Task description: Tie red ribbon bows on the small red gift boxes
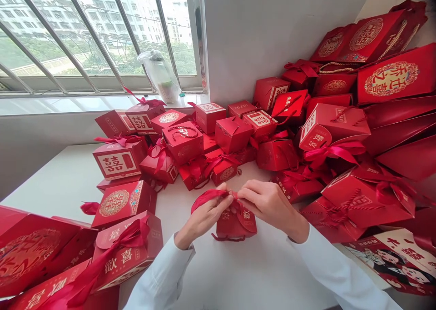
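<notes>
A small red gift box [236, 226] with pale lettering stands on the white table in front of me. Above its top, my left hand [209, 212] pinches a red ribbon [207, 197], part of which drapes over the back of that hand. My right hand [267, 203] is also closed at the ribbon, thumb and fingertips pressed together close to the left fingertips. A dark red cord shows at the base of the box. My fingers hide the exact shape of the ribbon between them and much of the lid.
Several red boxes [184, 144] with bows and cords are heaped behind. More boxes [127, 251] lie at left, and large red gift bags [391, 78] lean at right. A plastic-wrapped cup [163, 80] stands on the sill by the barred window. The white table [61, 178] meets the wall.
</notes>
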Demonstrator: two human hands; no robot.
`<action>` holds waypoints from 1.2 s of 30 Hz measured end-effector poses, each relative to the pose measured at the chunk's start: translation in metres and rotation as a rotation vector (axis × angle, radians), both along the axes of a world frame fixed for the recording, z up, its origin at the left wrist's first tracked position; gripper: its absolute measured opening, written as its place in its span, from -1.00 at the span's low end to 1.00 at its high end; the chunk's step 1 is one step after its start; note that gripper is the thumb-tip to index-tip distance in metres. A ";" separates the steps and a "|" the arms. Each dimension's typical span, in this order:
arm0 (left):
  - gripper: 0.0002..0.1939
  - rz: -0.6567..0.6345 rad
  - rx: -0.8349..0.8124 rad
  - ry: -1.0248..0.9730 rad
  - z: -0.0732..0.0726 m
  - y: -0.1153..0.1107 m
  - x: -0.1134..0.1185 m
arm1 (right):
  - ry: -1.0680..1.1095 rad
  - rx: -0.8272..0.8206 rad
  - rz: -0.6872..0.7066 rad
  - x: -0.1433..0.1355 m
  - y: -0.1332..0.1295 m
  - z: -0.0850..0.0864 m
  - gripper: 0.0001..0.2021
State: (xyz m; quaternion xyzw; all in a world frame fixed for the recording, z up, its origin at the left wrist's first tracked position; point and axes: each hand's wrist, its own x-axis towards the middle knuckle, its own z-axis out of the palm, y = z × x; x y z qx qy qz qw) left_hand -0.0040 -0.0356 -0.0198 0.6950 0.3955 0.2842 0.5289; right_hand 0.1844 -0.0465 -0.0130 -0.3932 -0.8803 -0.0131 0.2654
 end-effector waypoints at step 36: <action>-0.91 0.389 0.535 0.081 -0.033 0.001 0.021 | 0.593 -0.722 0.035 0.002 0.021 -0.016 -0.81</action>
